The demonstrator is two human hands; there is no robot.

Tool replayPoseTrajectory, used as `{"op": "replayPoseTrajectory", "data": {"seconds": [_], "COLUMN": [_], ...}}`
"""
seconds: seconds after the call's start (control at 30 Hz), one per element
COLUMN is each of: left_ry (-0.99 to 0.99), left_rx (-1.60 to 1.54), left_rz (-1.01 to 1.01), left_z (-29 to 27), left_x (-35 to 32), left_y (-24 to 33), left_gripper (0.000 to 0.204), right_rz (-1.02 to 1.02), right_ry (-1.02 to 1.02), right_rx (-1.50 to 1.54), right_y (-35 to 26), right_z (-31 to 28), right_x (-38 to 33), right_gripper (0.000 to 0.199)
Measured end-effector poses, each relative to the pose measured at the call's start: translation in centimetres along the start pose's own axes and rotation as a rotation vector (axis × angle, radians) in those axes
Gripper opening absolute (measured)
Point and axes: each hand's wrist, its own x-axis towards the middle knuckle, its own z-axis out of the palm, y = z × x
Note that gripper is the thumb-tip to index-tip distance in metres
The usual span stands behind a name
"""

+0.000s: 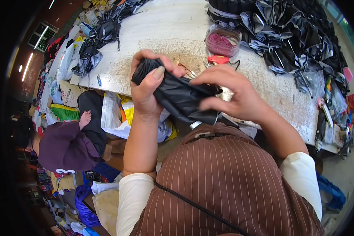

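Observation:
A black folding umbrella [181,98], its canopy bunched up, is held over the near edge of the table. My left hand [145,84] wraps round its upper left end, thumb pressed along the cloth. At the other end, my right hand [238,94] has its thumb and fingers curved round the loose fabric; those fingertips are slightly blurred. Thin metal rib ends show between the hands, and a short silvery part sticks out below the cloth. Just beyond my right hand lies a red tool [218,59] on the table.
The worn white table [161,23] carries a clear plastic tub [223,39] with dark red contents. Black and silver umbrellas [287,35] are heaped at right, more [102,35] at far left. A small blue tool [99,81] lies near the left edge. Another person [69,145] sits at left beside bags.

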Motion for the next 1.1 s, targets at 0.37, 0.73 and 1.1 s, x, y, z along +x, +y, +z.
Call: {"op": "replayPoseTrajectory", "data": {"seconds": [0.37, 0.73, 1.1], "left_ry": [0.525, 0.503, -0.230], "left_rx": [0.203, 0.128, 0.665], "left_rz": [0.016, -0.077, 0.309], "left_z": [-2.7, -3.2, 9.6], "left_x": [0.2, -0.5, 3.0], "left_y": [-2.2, -1.9, 1.3], "left_gripper": [0.035, 0.040, 0.054], "right_rz": [0.046, -0.196, 0.392], "right_ry": [0.026, -0.125, -0.532], "right_rx": [-0.199, -0.288, 0.749], "right_y": [1.0, -0.2, -1.1], "right_z": [2.1, -0.8, 0.9], "right_x": [-1.7, -2.0, 3.4], "right_gripper": [0.017, 0.036, 0.043]}}
